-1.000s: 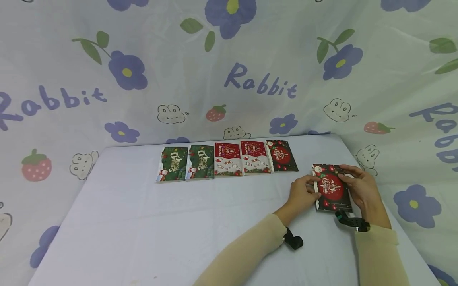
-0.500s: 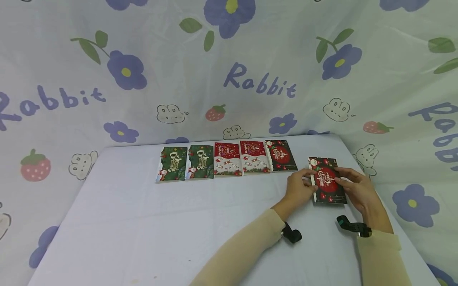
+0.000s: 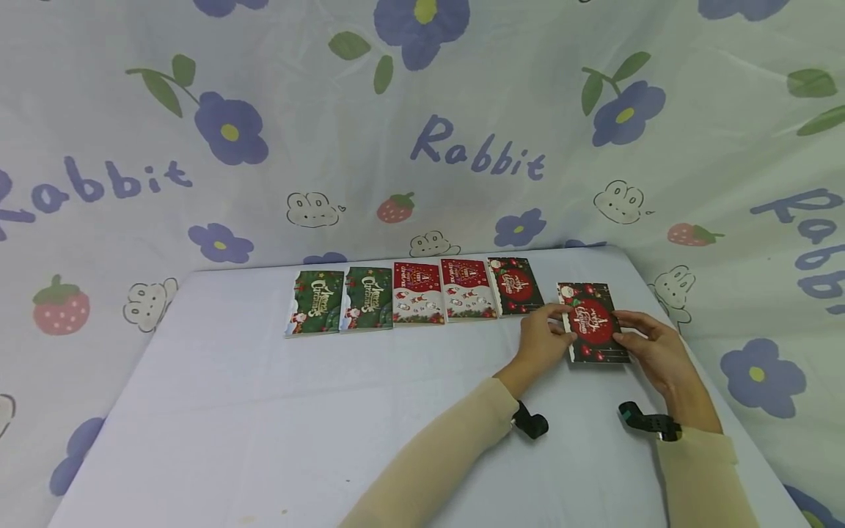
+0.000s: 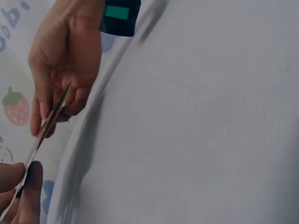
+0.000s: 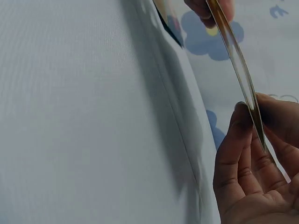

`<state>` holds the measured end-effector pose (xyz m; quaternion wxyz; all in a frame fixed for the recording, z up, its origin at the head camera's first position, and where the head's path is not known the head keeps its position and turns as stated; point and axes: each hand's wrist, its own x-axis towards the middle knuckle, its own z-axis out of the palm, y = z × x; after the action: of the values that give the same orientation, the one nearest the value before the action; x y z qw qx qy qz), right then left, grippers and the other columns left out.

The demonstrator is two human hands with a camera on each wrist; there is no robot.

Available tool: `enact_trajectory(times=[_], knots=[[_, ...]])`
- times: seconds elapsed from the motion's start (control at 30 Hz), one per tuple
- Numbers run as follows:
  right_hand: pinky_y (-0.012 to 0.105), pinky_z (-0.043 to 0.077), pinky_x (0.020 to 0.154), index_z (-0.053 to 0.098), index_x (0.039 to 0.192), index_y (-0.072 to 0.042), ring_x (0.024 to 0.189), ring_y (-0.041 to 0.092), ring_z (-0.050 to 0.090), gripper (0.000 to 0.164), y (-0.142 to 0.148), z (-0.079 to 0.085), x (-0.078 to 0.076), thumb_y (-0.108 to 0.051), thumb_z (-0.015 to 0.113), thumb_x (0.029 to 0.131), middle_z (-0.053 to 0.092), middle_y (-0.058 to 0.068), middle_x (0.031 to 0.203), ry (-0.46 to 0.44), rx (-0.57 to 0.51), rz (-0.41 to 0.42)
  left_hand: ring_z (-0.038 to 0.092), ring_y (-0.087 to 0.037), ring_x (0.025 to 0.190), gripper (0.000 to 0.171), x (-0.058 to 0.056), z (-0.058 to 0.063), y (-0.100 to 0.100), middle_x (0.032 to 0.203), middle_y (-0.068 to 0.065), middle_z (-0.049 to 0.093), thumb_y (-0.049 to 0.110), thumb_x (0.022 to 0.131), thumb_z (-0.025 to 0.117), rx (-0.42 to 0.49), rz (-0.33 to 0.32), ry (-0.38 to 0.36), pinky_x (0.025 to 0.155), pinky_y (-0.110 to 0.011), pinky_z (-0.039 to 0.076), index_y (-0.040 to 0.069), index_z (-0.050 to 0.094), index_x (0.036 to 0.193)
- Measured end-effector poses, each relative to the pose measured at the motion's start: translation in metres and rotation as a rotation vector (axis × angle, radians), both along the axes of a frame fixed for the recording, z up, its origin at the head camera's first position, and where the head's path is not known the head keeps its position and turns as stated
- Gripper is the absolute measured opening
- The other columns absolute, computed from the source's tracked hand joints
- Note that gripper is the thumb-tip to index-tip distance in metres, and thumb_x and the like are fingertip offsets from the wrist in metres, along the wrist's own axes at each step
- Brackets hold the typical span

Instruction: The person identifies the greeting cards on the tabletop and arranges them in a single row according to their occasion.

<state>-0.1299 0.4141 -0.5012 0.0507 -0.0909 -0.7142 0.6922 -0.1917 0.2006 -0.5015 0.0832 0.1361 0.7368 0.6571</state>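
Note:
A dark Christmas card (image 3: pixel 594 323) with a red round design is held between both hands at the right side of the table in the head view. My left hand (image 3: pixel 541 341) pinches its left edge, and my right hand (image 3: pixel 663 356) pinches its right edge. Both wrist views show the card edge-on, thin and slightly parted into layers, raised off the cloth. At the lower left of the left wrist view are the left fingers (image 4: pixel 30 191). Thumb and fingers of the right hand (image 5: pixel 257 158) close on the card's end in the right wrist view.
Along the back lies a row of cards: two green ones (image 3: pixel 318 302), two red-and-white ones (image 3: pixel 419 293), and a dark one (image 3: pixel 516 286) matching the held card. The white table (image 3: pixel 264 418) meets a patterned curtain (image 3: pixel 317 110) behind and at the sides.
Both hands have carried the dark card away from the person and slightly left, closer to the row. My right thumb has slid from the card's upper right to lower on its right edge.

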Motion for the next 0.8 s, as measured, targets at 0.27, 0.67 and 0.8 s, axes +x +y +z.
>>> enact_trajectory(times=[0.27,0.67,0.8], knots=[[0.01,0.05,0.088,0.06,0.142,-0.003,0.114,0.011,0.049,0.042,-0.011,0.004,-0.022,0.001,0.067,0.1,0.049,-0.003,0.125,-0.06,0.111,-0.054,0.064,-0.004,0.078,0.038,-0.016,-0.004,-0.005,0.098,-0.01,0.066,-0.01,0.084,0.083,-0.087,0.028,0.176,0.066,-0.013,0.053,-0.004,0.074,0.12],[0.012,0.047,0.083,0.051,0.152,0.002,0.123,0.019,0.047,0.051,-0.02,0.011,-0.078,-0.003,0.064,0.103,0.049,0.015,0.142,-0.122,0.309,-0.109,0.059,-0.005,0.082,0.036,-0.062,0.008,-0.003,0.117,-0.015,0.066,-0.007,0.086,0.08,-0.296,0.041,0.249,0.073,-0.011,0.047,-0.005,0.074,0.121],[0.012,0.048,0.079,0.049,0.154,0.002,0.108,0.01,0.051,0.054,-0.024,0.012,-0.091,0.002,0.063,0.102,0.043,0.022,0.153,-0.134,0.311,-0.108,0.064,-0.008,0.084,0.037,-0.069,0.01,-0.004,0.112,-0.014,0.071,-0.005,0.087,0.079,-0.359,0.002,0.258,0.074,-0.012,0.048,-0.005,0.074,0.124]])
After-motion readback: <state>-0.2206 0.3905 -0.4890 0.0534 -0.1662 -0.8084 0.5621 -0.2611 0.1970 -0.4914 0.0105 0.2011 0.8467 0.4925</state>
